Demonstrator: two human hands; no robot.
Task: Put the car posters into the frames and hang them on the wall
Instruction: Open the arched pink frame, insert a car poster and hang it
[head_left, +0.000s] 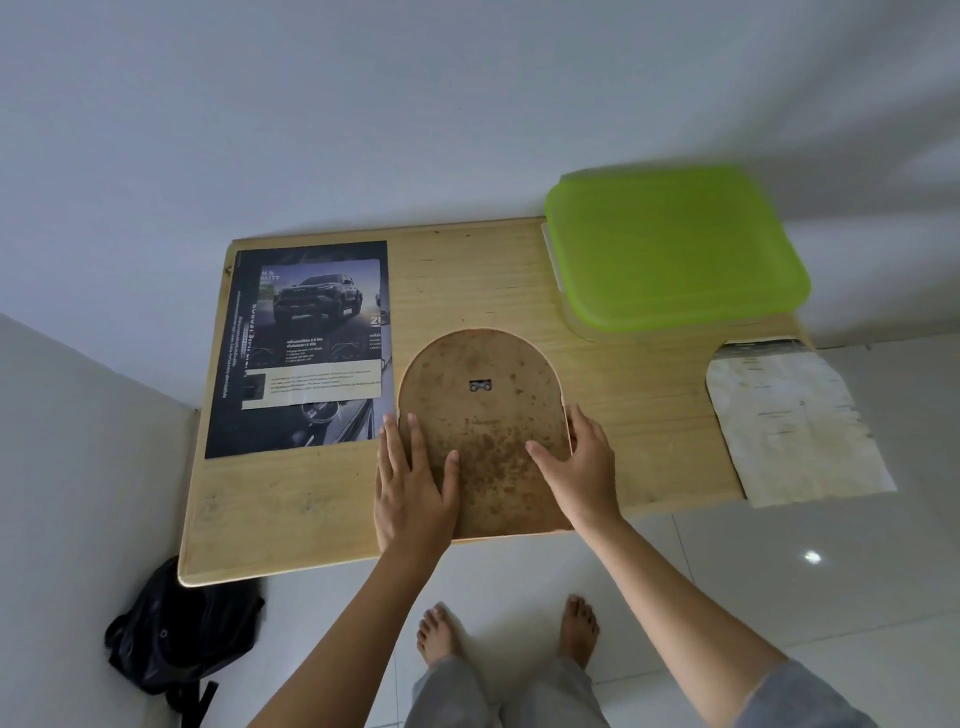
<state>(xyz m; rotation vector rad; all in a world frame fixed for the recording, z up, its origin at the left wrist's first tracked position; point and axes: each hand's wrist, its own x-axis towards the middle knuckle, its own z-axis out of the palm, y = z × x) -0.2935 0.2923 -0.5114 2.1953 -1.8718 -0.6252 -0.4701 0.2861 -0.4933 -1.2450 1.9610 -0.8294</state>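
Both hands flat, fingers straight: left hand (415, 483) and right hand (579, 467) press on the arched frame (483, 415), back side up on the table (291, 509). Car poster (306, 348) lies just left of the left hand; green-lidded box (675, 249) sits beyond the right hand.

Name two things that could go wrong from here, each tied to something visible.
The arched paper hangs over the table's right edge; a nudge could drop it. The arched backing board lies at the table's front edge under the left hand and right hand; pulling it nearer might tip it off.
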